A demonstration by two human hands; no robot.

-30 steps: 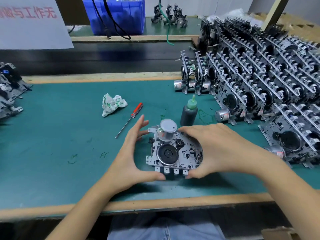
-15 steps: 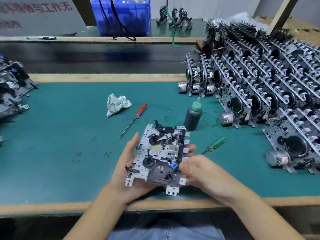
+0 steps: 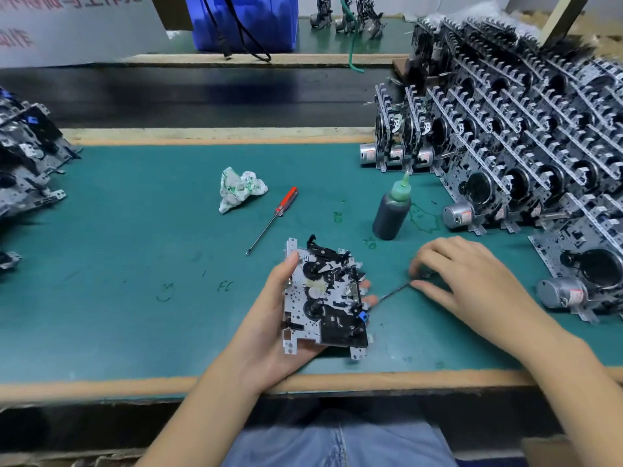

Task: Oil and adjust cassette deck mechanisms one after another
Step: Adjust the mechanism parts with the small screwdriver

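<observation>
Hands at green workbench: left holds cassette deck mechanism, right picks up screwdriver.

Left hand (image 3: 269, 318) now grips the silver-and-black metal cassette deck mechanism (image 3: 325, 298) alone, thumb over its left edge, fingers curled underneath, fingertips showing at its right side; it's tilted, gear side up, above the green bench mat (image 3: 135, 264) near the front edge. Half a sec ago both hands held it. Right hand (image 3: 472, 281) has since let go & moved right onto the mat, fingers pinched together on the thin screwdriver (image 3: 394, 292); its handle is hidden under the hand. Dark oil bottle w/ green nozzle (image 3: 392, 210) stands just behind, unmoved. Red-handled screwdriver (image 3: 274, 217) & crumpled white rag (image 3: 241, 188) lie further left, as before. Rows of finished mechanisms (image 3: 522, 136) stacked at right.
</observation>
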